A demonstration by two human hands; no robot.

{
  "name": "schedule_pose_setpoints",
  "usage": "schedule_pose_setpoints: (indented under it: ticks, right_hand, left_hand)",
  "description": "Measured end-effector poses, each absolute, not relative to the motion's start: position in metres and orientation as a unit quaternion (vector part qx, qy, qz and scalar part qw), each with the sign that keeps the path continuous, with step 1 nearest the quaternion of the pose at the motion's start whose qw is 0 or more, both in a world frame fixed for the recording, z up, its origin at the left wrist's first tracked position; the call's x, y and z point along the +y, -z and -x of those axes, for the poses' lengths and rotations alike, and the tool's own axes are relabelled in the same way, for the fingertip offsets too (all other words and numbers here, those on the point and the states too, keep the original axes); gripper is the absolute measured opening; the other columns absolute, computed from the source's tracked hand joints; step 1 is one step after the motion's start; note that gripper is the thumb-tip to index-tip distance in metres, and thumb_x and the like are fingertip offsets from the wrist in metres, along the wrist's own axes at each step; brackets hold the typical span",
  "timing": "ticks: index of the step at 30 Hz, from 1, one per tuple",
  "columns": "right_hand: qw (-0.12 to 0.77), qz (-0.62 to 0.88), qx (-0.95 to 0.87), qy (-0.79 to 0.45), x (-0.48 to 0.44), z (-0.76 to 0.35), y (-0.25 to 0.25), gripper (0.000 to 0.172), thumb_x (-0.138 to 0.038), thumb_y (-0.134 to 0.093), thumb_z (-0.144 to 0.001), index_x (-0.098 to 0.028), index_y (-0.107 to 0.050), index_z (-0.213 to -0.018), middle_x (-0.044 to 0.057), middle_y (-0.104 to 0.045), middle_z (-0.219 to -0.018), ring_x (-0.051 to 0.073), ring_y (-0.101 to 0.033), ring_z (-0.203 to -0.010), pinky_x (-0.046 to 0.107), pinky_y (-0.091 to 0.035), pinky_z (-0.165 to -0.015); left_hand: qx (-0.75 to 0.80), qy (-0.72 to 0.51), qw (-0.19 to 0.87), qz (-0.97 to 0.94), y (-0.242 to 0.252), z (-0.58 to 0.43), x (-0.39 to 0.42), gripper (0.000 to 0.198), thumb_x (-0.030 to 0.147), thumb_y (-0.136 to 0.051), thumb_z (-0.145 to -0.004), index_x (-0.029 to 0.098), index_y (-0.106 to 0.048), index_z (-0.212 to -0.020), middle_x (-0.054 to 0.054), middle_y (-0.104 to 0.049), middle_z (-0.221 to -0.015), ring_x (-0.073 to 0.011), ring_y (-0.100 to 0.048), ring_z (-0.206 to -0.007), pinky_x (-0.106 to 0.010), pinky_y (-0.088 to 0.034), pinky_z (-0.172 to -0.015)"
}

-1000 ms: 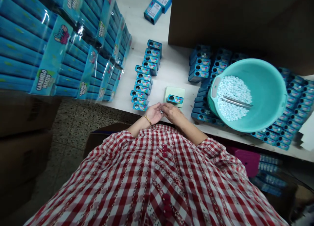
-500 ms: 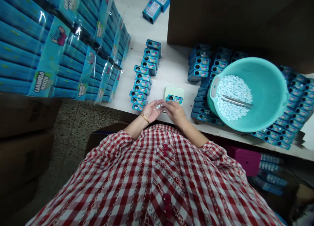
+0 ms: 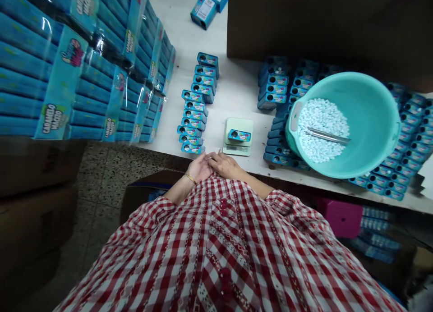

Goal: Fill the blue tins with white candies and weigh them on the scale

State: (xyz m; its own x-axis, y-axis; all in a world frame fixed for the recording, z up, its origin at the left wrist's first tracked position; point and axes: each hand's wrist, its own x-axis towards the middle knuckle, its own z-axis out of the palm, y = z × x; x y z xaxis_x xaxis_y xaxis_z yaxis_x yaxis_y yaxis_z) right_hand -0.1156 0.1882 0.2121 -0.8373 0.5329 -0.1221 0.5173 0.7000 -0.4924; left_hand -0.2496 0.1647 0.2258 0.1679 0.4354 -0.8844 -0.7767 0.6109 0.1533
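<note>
My left hand point(image 3: 198, 168) and my right hand point(image 3: 226, 163) meet at the table's front edge, just below a small pale green scale point(image 3: 234, 122). One blue candy box point(image 3: 239, 135) lies on the scale. My left palm is cupped upward, and my right fingers lie over it and hide what is in it. A gold bangle circles my left wrist. To the right, a teal basin point(image 3: 372, 95) holds a heap of small white candies point(image 3: 320, 122) with metal tongs point(image 3: 327, 135) lying on them.
A row of blue boxes point(image 3: 195, 108) runs back from the front edge, left of the scale. More blue boxes point(image 3: 275, 89) surround the basin. Shrink-wrapped blue packs point(image 3: 84, 82) are stacked at left. A brown carton point(image 3: 321, 23) stands behind. The white table point(image 3: 237, 84) ends near my body.
Both hands have drawn back from the scale toward my body. The white candies seen on my open left palm are now covered by my right fingers.
</note>
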Motion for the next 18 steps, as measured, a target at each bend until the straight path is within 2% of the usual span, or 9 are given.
schedule_pose_setpoints:
  ticks: [3, 6, 8, 10, 13, 18]
  right_hand:
    - [0.037, 0.282, -0.918, -0.277, 0.188, 0.113, -0.209, 0.019, -0.012, -0.045, -0.086, -0.017, -0.061, -0.096, 0.008, -0.062, -0.1, 0.019, -0.054, -0.085, 0.028, -0.044, -0.066]
    - [0.07, 0.317, -0.901, -0.288, 0.193, 0.108, -0.203, 0.022, -0.017, -0.04, -0.09, -0.015, -0.059, -0.101, 0.011, -0.06, -0.103, 0.017, -0.054, -0.089, 0.027, -0.045, -0.071]
    - [0.135, 0.36, -0.87, -0.309, 0.2, 0.102, -0.199, 0.023, -0.019, -0.038, -0.09, -0.014, -0.059, -0.1, 0.011, -0.06, -0.099, 0.017, -0.055, -0.089, 0.028, -0.046, -0.074]
    - [0.238, 0.405, -0.816, -0.335, 0.211, 0.094, -0.197, 0.018, -0.018, -0.043, -0.087, -0.015, -0.059, -0.093, 0.008, -0.061, -0.09, 0.016, -0.055, -0.087, 0.028, -0.046, -0.076]
    - [0.343, 0.459, -0.739, -0.353, 0.231, 0.081, -0.195, 0.01, -0.019, -0.05, -0.082, -0.019, -0.06, -0.084, 0.005, -0.061, -0.084, 0.015, -0.056, -0.08, 0.028, -0.047, -0.073]
    - [0.322, 0.492, -0.738, -0.332, 0.252, 0.069, -0.19, 0.011, -0.016, -0.053, -0.078, -0.018, -0.062, -0.084, 0.005, -0.062, -0.08, 0.016, -0.057, -0.075, 0.028, -0.047, -0.071]
  left_hand:
    - [0.505, -0.408, 0.741, 0.171, -0.224, 0.251, 0.165, 0.038, 0.028, -0.031, -0.094, 0.009, -0.063, -0.09, -0.008, -0.066, -0.076, -0.0131, -0.062, -0.071, -0.027, -0.049, -0.078]
    - [0.483, -0.428, 0.751, 0.142, -0.229, 0.247, 0.171, 0.038, 0.025, -0.031, -0.094, 0.008, -0.064, -0.089, -0.009, -0.067, -0.08, -0.0132, -0.062, -0.075, -0.027, -0.048, -0.08]
    - [0.471, -0.44, 0.756, 0.113, -0.235, 0.24, 0.18, 0.035, 0.021, -0.032, -0.093, 0.007, -0.064, -0.087, -0.009, -0.067, -0.08, -0.0129, -0.063, -0.076, -0.026, -0.048, -0.082]
    - [0.47, -0.455, 0.752, 0.077, -0.242, 0.231, 0.192, 0.027, 0.013, -0.038, -0.089, 0.007, -0.064, -0.086, -0.009, -0.067, -0.08, -0.0122, -0.063, -0.077, -0.026, -0.047, -0.085]
    - [0.475, -0.467, 0.746, 0.015, -0.249, 0.219, 0.212, 0.018, 0.004, -0.048, -0.081, 0.007, -0.064, -0.087, -0.009, -0.068, -0.083, -0.0122, -0.064, -0.079, -0.029, -0.044, -0.091]
    - [0.518, -0.458, 0.721, -0.045, -0.242, 0.205, 0.231, 0.016, 0.003, -0.053, -0.076, 0.01, -0.064, -0.086, -0.008, -0.068, -0.09, -0.0127, -0.063, -0.091, -0.033, -0.039, -0.098]
